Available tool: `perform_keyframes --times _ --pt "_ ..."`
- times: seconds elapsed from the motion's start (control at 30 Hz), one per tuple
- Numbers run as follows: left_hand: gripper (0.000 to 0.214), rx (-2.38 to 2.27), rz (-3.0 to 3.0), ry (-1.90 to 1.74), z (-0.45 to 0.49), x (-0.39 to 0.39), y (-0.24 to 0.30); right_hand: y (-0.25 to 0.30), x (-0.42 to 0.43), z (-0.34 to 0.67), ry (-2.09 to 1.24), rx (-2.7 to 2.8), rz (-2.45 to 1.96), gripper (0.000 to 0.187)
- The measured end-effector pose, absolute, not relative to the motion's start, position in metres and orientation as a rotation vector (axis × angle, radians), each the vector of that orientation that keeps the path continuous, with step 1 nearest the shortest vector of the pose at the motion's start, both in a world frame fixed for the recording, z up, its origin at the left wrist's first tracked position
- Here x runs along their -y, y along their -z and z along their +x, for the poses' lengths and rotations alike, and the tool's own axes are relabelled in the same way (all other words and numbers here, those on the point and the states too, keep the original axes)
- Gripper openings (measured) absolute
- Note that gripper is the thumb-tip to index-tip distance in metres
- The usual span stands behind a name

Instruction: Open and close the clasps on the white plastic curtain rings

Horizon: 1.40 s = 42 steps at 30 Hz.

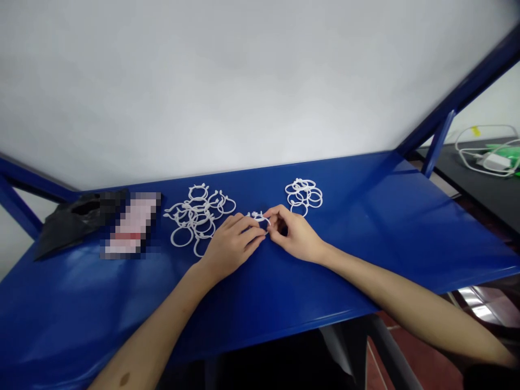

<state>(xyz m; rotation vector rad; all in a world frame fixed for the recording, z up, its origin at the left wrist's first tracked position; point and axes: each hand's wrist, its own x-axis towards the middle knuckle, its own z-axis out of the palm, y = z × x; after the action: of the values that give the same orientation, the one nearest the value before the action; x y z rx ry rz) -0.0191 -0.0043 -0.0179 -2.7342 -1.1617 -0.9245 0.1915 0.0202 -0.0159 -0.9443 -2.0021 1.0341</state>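
- Location of white ring [263, 219]?
- Pinched in fingertips of left hand [238, 238] and right hand [291, 230], over table [374, 216], between left ring pile [198, 216] and right ring pile [303, 188].
- Orientation?
- Tabs [255, 215] up; long axis roughly left to right.
- Clearance?
- Open surface rightward; front edge [325, 318] well apart.
- Obscured?
- Part of ring, behind left hand.

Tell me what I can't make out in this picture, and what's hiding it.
Head view:
- Held white ring: partly covered by fingers of the left hand and right hand.
- Tangled pile of thin white rings: overlaps obscure the count.
- Pink-and-white rectangular object: pixelation hides its details.
- Bright green object: cut off by the right edge.
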Motion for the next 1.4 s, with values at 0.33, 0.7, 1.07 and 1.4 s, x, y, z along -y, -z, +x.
perform_keyframes --times 0.33,0.7,1.07,1.4 --pt "0.014 1.384 -2.71 0.704 -0.025 0.001 0.019 0.018 -0.024 0.194 -0.664 2.295 -0.907 0.016" --pt "0.018 1.625 -2.521 0.523 -0.036 -0.004 0.016 0.025 -0.03 0.195 -0.599 2.214 -1.048 0.016" --pt "0.021 1.749 -2.665 1.08 -0.018 0.008 -0.006 0.012 -0.018 0.193 -0.574 2.034 -0.781 0.014" --pt "0.019 1.917 -2.618 1.407 -0.011 0.011 0.005 0.01 -0.013 0.194 -0.621 2.145 -0.648 0.017"
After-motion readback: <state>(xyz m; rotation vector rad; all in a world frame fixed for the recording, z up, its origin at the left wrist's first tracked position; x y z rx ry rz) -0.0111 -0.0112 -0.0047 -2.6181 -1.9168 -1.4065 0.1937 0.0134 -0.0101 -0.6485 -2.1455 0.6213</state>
